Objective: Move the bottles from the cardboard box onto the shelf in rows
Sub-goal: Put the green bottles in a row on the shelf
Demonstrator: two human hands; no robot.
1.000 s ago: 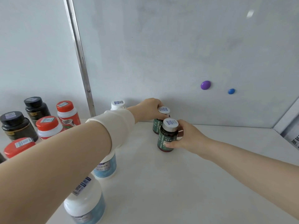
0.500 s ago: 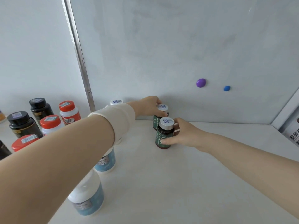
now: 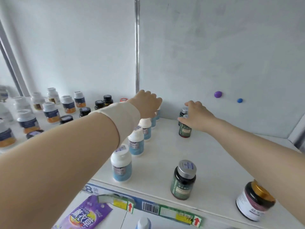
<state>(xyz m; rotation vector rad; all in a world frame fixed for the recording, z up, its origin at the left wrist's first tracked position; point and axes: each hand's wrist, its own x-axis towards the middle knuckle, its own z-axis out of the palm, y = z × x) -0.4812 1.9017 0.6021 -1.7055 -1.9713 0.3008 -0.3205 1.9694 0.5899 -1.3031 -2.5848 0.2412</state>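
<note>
Right of centre, the right hand [image 3: 196,116] grips a green bottle [image 3: 184,131] by its cap on the shelf [image 3: 161,154]; the left hand [image 3: 146,103] has its fingers hidden, so its grip is unclear.

Reference landmark: vertical metal strip [image 3: 137,47], running up the back wall.

- Right of the strip: pale grey-white panel [image 3: 214,47] with faint smudges. It carries a purple magnet [image 3: 218,94] and, further right of it, a smaller blue magnet [image 3: 239,100].
- Far right of the strip: grey angled frame edge [image 3: 297,129] closing the corner.
- Left of the strip: plain white wall panel [image 3: 74,47].
- Far left of the strip: slanted grey bars [image 3: 9,63].
- Below the strip: white shelf [image 3: 165,154].
- Lighting: soft, even, with weak shadows.
</note>
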